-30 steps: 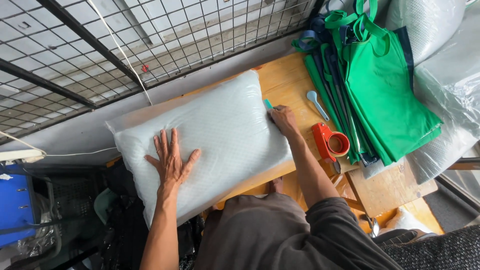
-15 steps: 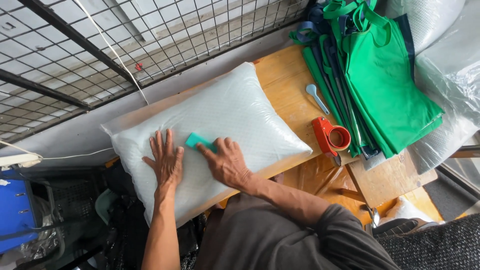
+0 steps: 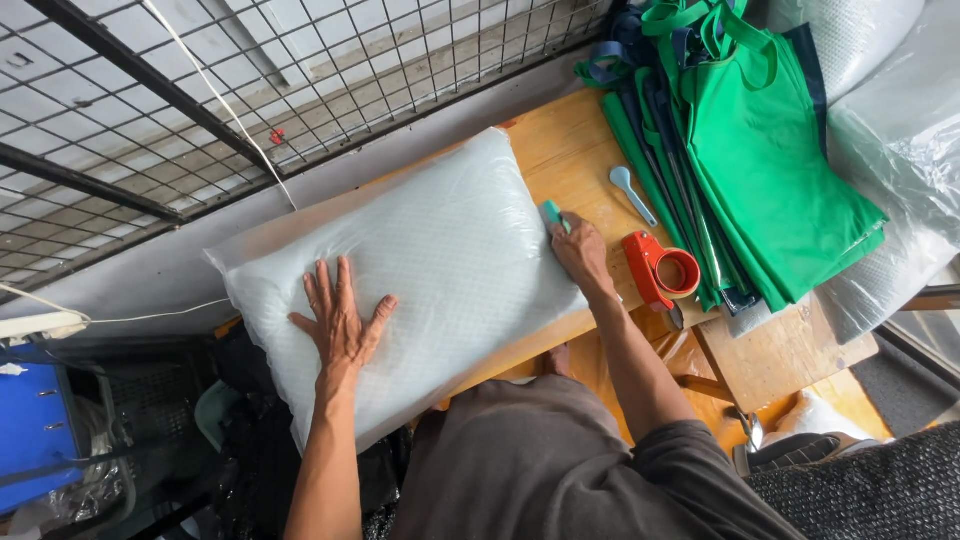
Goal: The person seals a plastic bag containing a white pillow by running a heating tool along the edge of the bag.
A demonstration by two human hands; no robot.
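Both hands work a plastic-wrapped pillow (image 3: 440,270) at frame centre on the table (image 3: 570,150): left hand (image 3: 340,320) spread flat, right hand (image 3: 580,255) pinching a teal tool (image 3: 551,212) at its edge. Looks light, soft, slippery; best gripped by corners.

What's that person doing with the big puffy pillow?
A person leans over a wooden table with a white pillow sealed in clear plastic lying on it. The left hand is spread flat on the pillow, pressing down. The right hand is at the pillow's right edge, holding a small teal tool against the plastic. Beside it lie a red tape dispenser, a light blue spoon and a stack of green bags.
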